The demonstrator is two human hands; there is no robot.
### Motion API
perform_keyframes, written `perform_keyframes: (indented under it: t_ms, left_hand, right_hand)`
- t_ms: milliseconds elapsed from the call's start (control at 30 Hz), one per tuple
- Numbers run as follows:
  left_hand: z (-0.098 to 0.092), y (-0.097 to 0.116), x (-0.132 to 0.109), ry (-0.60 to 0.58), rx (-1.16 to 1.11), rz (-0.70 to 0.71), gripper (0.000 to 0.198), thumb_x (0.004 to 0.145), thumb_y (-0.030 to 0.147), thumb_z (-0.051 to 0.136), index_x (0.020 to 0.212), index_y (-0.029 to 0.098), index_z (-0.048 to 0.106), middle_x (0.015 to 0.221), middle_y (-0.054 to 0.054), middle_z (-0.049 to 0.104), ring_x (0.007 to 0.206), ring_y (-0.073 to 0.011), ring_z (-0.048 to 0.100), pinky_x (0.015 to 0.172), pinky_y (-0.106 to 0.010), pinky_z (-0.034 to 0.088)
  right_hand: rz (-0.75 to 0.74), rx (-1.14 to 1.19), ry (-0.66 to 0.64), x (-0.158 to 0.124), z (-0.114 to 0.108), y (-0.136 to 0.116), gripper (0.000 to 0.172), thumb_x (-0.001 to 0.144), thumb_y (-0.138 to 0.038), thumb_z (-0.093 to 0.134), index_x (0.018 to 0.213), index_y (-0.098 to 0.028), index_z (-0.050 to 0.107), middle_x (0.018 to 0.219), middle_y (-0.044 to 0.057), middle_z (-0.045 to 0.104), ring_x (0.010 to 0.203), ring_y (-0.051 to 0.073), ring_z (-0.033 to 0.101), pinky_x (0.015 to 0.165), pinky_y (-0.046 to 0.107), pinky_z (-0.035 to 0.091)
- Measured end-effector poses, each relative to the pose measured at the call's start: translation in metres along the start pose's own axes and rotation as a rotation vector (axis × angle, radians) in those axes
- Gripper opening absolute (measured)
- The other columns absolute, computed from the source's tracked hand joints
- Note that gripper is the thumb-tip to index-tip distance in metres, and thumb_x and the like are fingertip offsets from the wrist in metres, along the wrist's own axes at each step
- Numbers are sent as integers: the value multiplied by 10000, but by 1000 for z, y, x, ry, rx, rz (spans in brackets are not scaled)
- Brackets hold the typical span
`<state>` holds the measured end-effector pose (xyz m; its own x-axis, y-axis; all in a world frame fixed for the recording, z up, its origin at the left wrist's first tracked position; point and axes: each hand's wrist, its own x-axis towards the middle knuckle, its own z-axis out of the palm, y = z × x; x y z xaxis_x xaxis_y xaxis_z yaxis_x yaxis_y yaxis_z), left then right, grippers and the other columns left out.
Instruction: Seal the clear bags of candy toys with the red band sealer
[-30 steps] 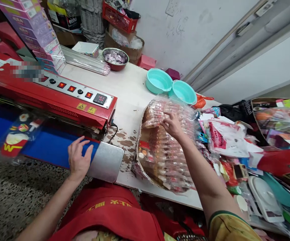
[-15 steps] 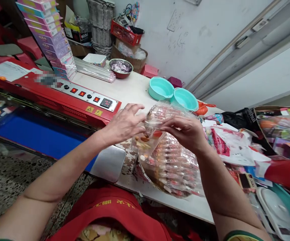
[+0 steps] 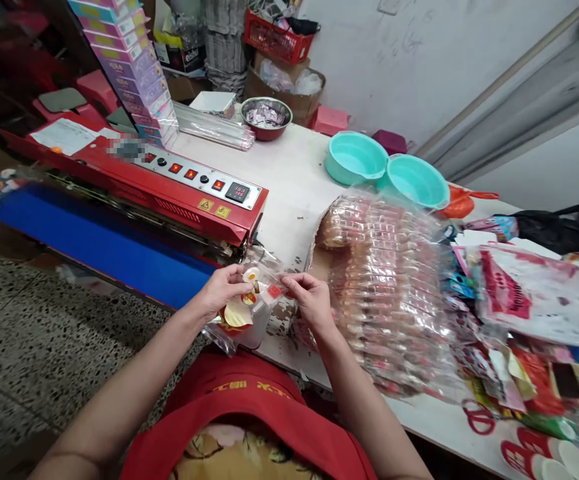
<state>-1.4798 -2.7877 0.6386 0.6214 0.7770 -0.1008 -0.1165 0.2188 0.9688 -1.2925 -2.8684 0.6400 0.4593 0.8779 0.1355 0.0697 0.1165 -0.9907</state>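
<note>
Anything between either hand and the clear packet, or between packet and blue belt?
Hands to packet: nothing visible; the left hand and right hand both pinch the clear packet directly. Packet to blue belt: in this view, only the left hand, at the belt's near end.

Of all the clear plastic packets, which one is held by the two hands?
The packet showing a white-and-yellow egg shape, pinched by the left hand and right hand; others lie in rows in the brown cardboard box.
</note>
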Motion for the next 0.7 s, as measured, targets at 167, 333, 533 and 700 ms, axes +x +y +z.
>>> perform_keyframes:
  t_ms: [167,333,533,700]
  left_hand:
    - [-10,-28,13,123,105,-2,426,579,348,810,883,144,592,812,-35,690,678,-155,635,621,-252,481]
    - [-14,-33,17,232,423,82,500,594,390,795,993,174,587,838,-32,689,742,-179,644,658,-265,477]
    - [-10,-32,11,187,505,149,788,530,265,826,1238,231,483,981,-28,677,827,-182,648,757,-297,495]
    - [-9,-35,19,237,489,102,737,545,283,827,1199,219,494,939,-31,690,840,-201,661,788,-323,499]
  right_hand:
    - [70,5,-13,-2,8,29,293,636,-468,793,676,-185,725,755,39,720,637,148,609,619,281,516]
    - [98,20,5,2,9,39,334,610,-488,802,674,-173,712,704,39,706,608,151,596,618,298,523]
    - [128,29,22,5,9,43,333,596,-490,810,648,-179,702,634,22,677,566,148,577,582,293,505]
    - [134,28,11,5,10,46,327,589,-489,815,660,-187,712,656,23,690,577,149,584,600,295,505]
